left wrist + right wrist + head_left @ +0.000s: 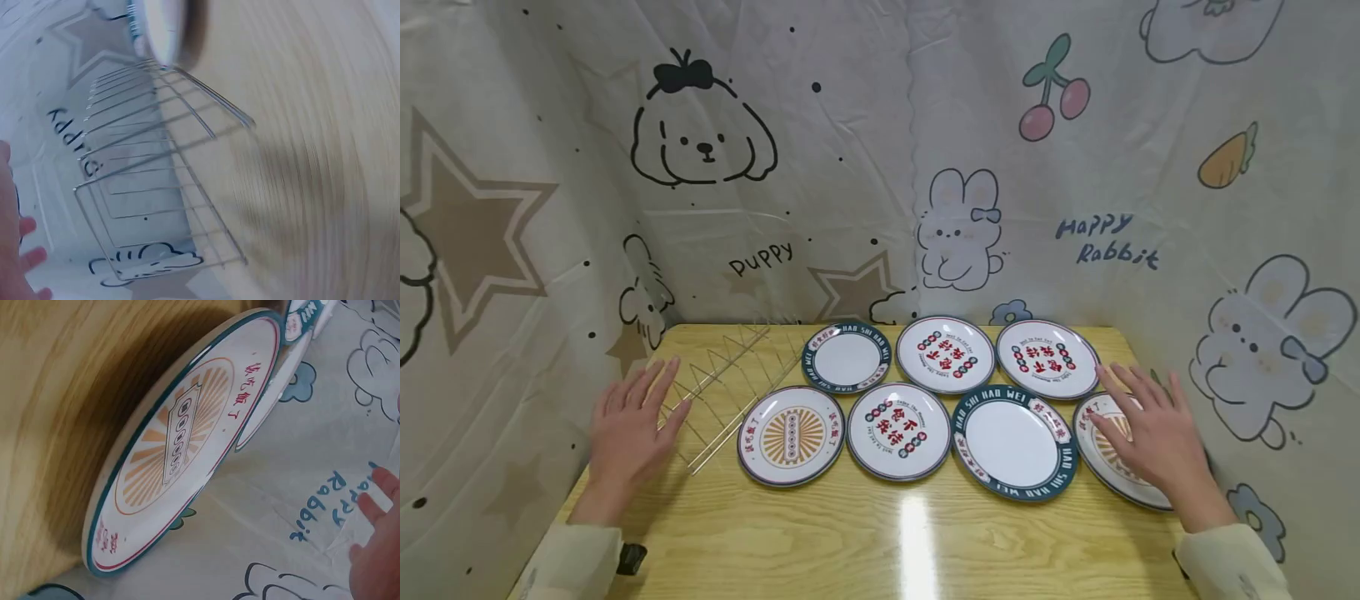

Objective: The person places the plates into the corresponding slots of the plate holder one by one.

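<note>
My left hand [634,425] hovers with spread fingers beside a metal wire dish rack [722,375] at the table's left; it holds nothing. In the left wrist view the rack [156,156] shows as a row of slanted wires. Over on the right, my right hand [1153,425] overlaps an orange sunburst plate [1138,479] in the head view, fingers spread and nothing in them. The right wrist view shows this plate [181,444] with the fingertips [372,509] apart from it.
Two rows of plates lie face up: a green-rimmed one [846,357], red-lettered ones [946,354] [1047,358] [898,432], a sunburst one [791,435] and a larger green-rimmed one [1015,442]. Patterned cloth [850,167] encloses the wooden table [820,542].
</note>
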`<state>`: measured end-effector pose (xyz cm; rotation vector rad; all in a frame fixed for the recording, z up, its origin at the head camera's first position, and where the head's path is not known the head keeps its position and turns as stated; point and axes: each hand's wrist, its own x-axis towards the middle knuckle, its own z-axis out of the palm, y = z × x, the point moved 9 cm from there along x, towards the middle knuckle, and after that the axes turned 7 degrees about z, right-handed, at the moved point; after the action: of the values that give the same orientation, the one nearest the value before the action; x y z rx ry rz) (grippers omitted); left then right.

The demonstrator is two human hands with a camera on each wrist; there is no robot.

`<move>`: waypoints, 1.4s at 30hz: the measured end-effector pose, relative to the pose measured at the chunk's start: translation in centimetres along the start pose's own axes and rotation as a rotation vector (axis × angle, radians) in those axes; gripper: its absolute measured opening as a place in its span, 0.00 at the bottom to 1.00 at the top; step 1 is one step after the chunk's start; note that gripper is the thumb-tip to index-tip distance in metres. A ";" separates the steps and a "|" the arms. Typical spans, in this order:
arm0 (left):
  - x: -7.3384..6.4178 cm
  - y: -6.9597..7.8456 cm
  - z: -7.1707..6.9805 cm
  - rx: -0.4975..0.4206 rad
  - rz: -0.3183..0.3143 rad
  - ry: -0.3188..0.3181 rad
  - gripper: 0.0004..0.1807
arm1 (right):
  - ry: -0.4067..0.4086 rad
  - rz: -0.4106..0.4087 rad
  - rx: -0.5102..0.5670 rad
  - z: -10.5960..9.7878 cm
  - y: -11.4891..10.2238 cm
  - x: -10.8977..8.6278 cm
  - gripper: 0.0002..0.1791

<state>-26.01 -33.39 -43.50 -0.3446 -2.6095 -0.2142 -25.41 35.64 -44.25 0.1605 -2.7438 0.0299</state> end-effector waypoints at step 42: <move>-7.3 -6.1 3.7 -0.620 -0.718 0.085 0.32 | -0.179 1.109 0.641 5.5 11.5 -12.7 0.45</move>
<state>-23.23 -39.89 -50.85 0.4147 -2.4135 -1.2508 -17.26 48.16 -54.21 -1.2203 -2.5073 1.2072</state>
